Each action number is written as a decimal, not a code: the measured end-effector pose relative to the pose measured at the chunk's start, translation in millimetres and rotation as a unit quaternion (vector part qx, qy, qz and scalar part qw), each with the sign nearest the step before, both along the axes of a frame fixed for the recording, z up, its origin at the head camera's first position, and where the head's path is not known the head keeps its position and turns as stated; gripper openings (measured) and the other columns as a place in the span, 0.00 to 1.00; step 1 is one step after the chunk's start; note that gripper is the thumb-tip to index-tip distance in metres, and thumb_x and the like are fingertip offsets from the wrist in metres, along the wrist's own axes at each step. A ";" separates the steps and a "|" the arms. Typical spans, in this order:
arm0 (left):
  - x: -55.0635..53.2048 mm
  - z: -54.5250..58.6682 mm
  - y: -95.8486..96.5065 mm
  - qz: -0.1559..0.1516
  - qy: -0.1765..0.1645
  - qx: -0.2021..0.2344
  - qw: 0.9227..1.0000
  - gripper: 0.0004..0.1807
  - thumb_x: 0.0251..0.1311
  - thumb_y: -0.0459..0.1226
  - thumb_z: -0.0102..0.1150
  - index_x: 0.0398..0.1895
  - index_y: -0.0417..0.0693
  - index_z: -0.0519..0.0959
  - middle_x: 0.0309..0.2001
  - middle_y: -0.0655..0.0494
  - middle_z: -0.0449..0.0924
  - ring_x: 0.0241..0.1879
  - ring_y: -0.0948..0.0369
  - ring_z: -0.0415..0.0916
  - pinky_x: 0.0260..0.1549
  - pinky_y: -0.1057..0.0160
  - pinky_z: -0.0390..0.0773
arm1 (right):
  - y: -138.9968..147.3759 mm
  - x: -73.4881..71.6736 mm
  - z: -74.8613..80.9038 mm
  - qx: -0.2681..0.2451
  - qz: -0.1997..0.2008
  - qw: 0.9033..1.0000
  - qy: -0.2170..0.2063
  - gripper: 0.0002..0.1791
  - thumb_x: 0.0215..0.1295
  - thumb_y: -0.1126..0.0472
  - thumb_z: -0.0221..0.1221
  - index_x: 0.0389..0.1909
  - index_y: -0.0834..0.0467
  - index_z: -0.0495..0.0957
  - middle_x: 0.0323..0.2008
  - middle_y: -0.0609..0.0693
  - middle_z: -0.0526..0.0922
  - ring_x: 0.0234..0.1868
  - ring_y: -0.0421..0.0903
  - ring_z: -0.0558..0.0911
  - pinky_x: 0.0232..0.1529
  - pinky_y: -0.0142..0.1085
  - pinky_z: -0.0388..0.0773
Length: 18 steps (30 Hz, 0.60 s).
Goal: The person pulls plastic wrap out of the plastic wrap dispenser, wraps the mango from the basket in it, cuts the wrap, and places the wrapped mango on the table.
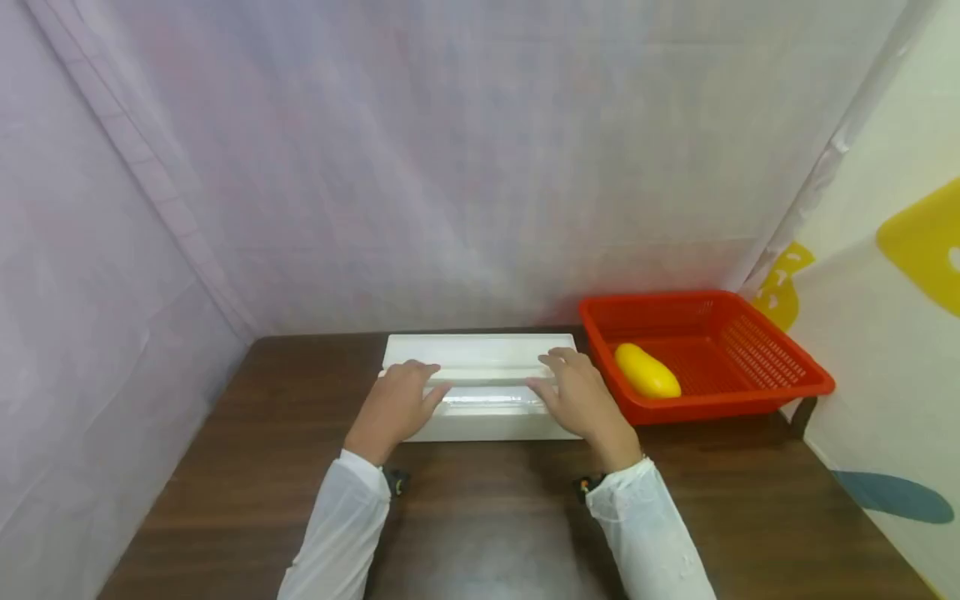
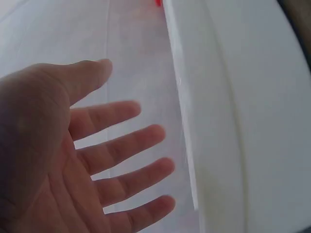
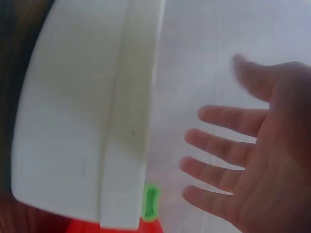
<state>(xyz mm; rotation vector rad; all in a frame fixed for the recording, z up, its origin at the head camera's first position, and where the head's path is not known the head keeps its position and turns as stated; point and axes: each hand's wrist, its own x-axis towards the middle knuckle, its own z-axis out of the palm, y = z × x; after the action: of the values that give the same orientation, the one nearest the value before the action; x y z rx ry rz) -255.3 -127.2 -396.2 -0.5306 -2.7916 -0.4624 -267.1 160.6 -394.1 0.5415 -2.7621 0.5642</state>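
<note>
A long white box [image 1: 480, 429] lies crosswise on the table, its upper side partly open. Clear, shiny plastic film [image 1: 491, 400] shows in the slot along its middle. My left hand [image 1: 397, 404] is over the left end of the box, and my right hand [image 1: 581, 400] over the right end. Both wrist views show the fingers spread and gently bent, apart from the white box [image 2: 233, 121] with nothing between them. At one end of the box in the right wrist view is a small green piece [image 3: 151, 201].
To the right of the box stands a red plastic basket [image 1: 720, 406] with a yellow oblong fruit [image 1: 647, 371] in it. Behind the dark wooden table [image 1: 247, 467] hangs a pale cloth wall [image 1: 450, 167]. Another cloth wall [image 1: 862, 358], with yellow shapes, borders the right side.
</note>
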 end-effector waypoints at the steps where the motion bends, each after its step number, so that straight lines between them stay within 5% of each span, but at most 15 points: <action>1: -0.6 0.5 -4.3 0.002 -0.010 0.007 1.000 0.24 0.72 0.50 0.55 0.58 0.43 0.82 0.56 0.45 0.84 0.56 0.47 0.80 0.57 0.45 0.78 | 3.1 -1.0 0.5 -0.003 0.001 1.000 -0.001 0.26 0.68 0.48 0.62 0.58 0.63 0.79 0.61 0.63 0.78 0.63 0.64 0.74 0.68 0.59 0.68; 9: -0.3 10.6 -30.7 0.014 -0.094 0.041 0.995 0.20 0.66 0.46 0.65 0.55 0.44 0.84 0.56 0.45 0.84 0.57 0.46 0.80 0.57 0.44 0.79 | 23.8 -3.3 7.4 0.005 -0.010 0.996 -0.087 0.14 0.60 0.57 0.68 0.45 0.58 0.87 0.49 0.58 0.82 0.54 0.61 0.76 0.59 0.59 0.69; 18: 1.0 8.7 -34.8 0.034 -0.165 0.041 0.985 0.16 0.66 0.41 0.64 0.54 0.46 0.85 0.54 0.46 0.85 0.55 0.47 0.81 0.55 0.45 0.80 | 28.3 -5.4 0.7 -0.002 -0.007 0.992 -0.127 0.08 0.61 0.60 0.68 0.41 0.54 0.90 0.44 0.54 0.85 0.50 0.57 0.78 0.57 0.57 0.68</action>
<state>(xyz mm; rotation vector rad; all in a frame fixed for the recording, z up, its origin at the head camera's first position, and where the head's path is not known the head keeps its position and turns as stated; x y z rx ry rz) -254.3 -162.0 -387.5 -0.3683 -3.0744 -0.7052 -272.5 188.9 -393.4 0.4796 -2.9985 0.6791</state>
